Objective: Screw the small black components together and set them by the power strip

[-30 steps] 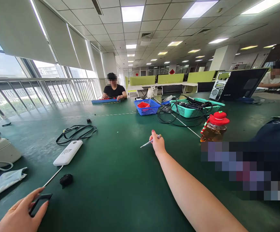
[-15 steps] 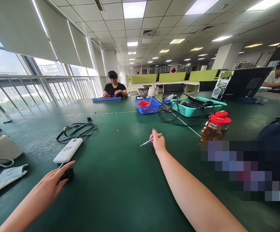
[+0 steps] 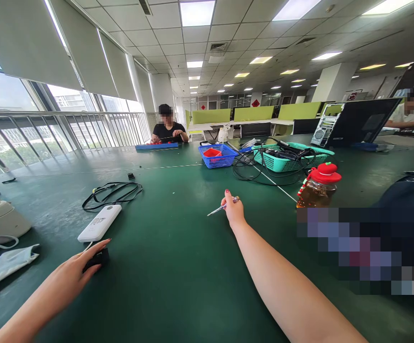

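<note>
My right hand is closed round the handle of a small screwdriver, held above the green table with its thin metal shaft pointing left. At the lower left, my left hand has its thumb and fingers around a small black box-shaped object, which rests on the table and is partly hidden by the hand. Just beyond those fingers lies a white power bank, a short pale cord running from it under the hand. Behind it, a black cable is coiled on the tabletop.
A blue basket and a teal basket with black cables stand farther back. To the right is a red-lidded bottle. A face mask and a pale bottle lie left. A person sits across the table.
The view has shifted very slightly. Both my hands keep their hold and place. Across the table, the seated person's hands have moved a little over the blue tray.
</note>
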`<state>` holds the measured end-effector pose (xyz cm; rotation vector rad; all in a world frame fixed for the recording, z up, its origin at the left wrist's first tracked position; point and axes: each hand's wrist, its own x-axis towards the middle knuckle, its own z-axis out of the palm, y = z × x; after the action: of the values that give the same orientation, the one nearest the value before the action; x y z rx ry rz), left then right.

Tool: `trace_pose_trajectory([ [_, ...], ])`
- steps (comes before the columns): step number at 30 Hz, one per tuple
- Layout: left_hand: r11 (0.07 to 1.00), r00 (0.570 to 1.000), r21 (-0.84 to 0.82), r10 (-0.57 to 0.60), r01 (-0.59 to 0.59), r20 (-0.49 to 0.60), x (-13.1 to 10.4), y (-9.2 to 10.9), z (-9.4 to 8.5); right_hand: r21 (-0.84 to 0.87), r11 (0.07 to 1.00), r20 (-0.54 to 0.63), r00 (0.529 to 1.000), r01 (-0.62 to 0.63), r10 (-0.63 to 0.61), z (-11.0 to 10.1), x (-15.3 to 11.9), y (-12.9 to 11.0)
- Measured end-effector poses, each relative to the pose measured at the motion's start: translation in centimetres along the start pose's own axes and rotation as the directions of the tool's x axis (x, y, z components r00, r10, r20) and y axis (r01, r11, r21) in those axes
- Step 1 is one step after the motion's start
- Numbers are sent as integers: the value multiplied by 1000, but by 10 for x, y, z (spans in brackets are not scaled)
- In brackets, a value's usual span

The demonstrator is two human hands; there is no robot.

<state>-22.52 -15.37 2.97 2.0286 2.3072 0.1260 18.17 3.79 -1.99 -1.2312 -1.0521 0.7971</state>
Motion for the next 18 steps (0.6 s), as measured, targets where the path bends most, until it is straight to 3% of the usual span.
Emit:
trace_pose_trajectory([
  [5, 1000, 999, -10, -4, 5, 50, 0, 4, -2, -1, 1000, 1, 1000, -14, 14, 0, -1, -2],
  [10, 998, 997, 35, -44, 46, -60, 2, 2, -5, 2, 1000, 4, 1000, -25, 25, 0, -2, -6],
  [13, 995, 996, 54, -86, 87, -27, 3, 2, -9, 6, 1000, 11, 1000, -17, 17, -1, -2, -4],
  [16, 999, 999, 20, -31, 31, -32, 5, 18, -16, 37, 999, 26, 1000, -13, 12, 2, -2, -1],
  [18, 997, 995, -27, 70, -72, -75, 8, 44, -21, 71, 996, 25, 999, -50, 48, 6, -1, 1],
])
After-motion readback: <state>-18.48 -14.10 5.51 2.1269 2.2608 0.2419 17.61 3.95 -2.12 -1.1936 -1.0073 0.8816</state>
